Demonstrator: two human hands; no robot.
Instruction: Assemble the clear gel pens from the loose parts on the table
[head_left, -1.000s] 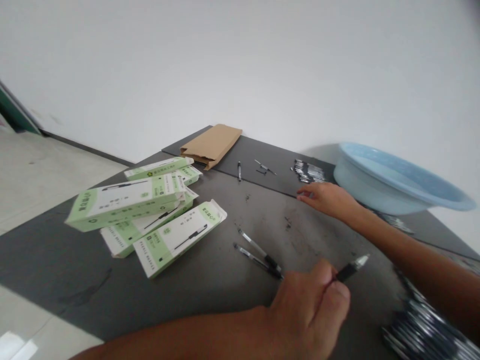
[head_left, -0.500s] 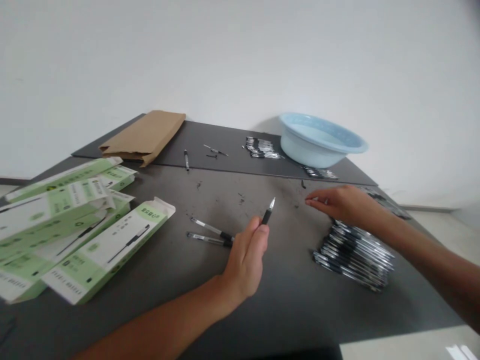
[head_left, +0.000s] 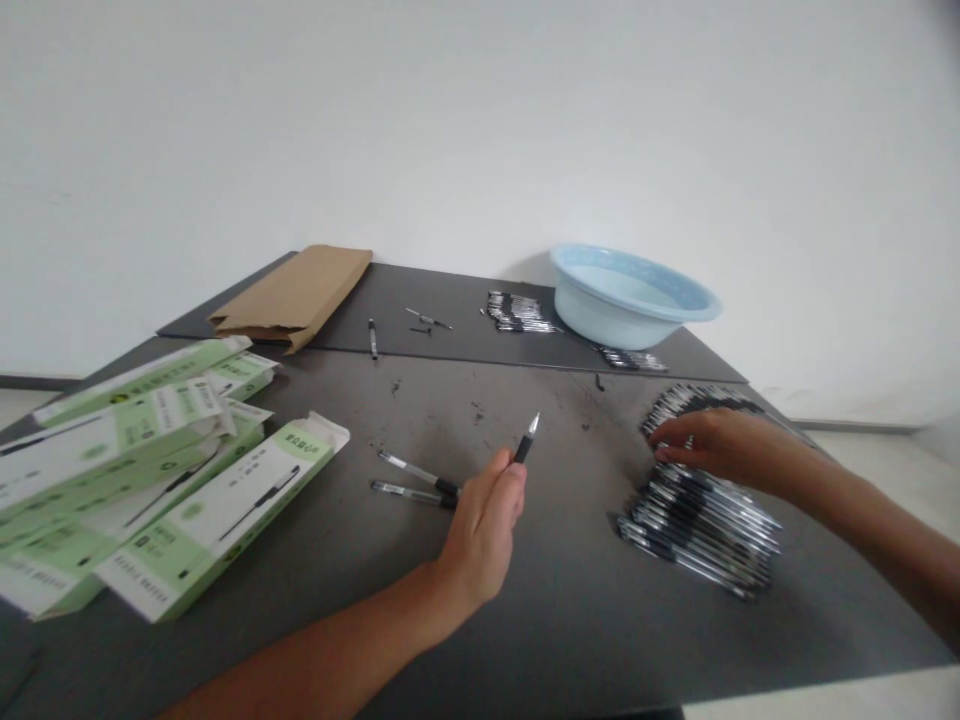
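Observation:
My left hand (head_left: 484, 520) is closed around a pen (head_left: 528, 438) with a black grip, its bare metal tip pointing up and away. Two clear pens with black grips, an upper one (head_left: 409, 467) and a lower one (head_left: 409, 493), lie just left of that hand. On the right, my right hand (head_left: 705, 440) is over a dense row of pens (head_left: 697, 535), fingers bent and fingertips drawn together at the row's far edge. Whatever lies between those fingertips is too small or hidden to make out. Behind it a second row of pens (head_left: 690, 397) fans out.
Green-and-white pen boxes (head_left: 232, 510) are heaped at the left. A brown paper bag (head_left: 300, 290) lies at the back left. A light blue basin (head_left: 622, 310) stands at the back right, near more pens (head_left: 519, 312). Loose pen parts and black marks dot the dark table (head_left: 465, 670).
My right hand has moved right, onto the far edge of the pen row. My left hand still holds the pen, almost unmoved. The view has tilted slightly.

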